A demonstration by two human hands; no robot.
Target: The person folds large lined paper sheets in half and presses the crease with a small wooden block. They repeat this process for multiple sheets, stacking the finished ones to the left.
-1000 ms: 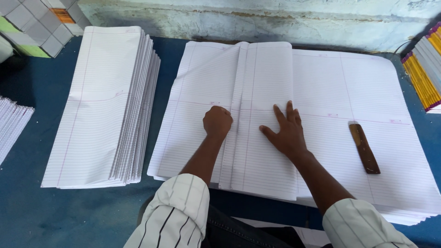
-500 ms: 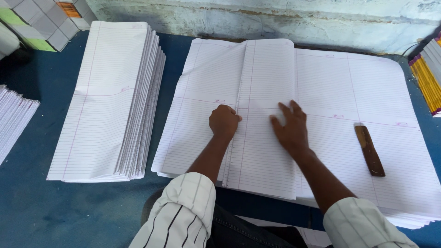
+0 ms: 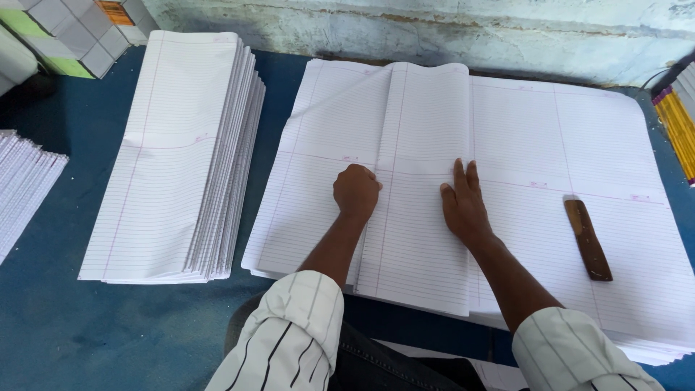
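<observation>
A wide stack of large white ruled sheets (image 3: 550, 145) lies on the blue table. Its top sheets are folded over from the right, so a doubled flap (image 3: 423, 181) lies across the middle. My left hand (image 3: 356, 191) is a closed fist pressed on the paper at the flap's left edge. My right hand (image 3: 463, 206) lies flat, fingers together, on the flap's right side. A brown wooden stick (image 3: 588, 240) rests on the sheets to the right of my right hand.
A tall pile of folded ruled sheets (image 3: 174, 159) stands to the left on the blue table (image 3: 87, 326). Another paper pile (image 3: 25, 188) sits at the far left edge. Stacked books (image 3: 65, 32) lie at the back left, yellow-edged ones (image 3: 677, 123) at the right. A worn wall (image 3: 434, 29) runs behind.
My right hand's spread fingers have drawn together and the hand has slid slightly right along the flap. My left fist stays pressed at the fold.
</observation>
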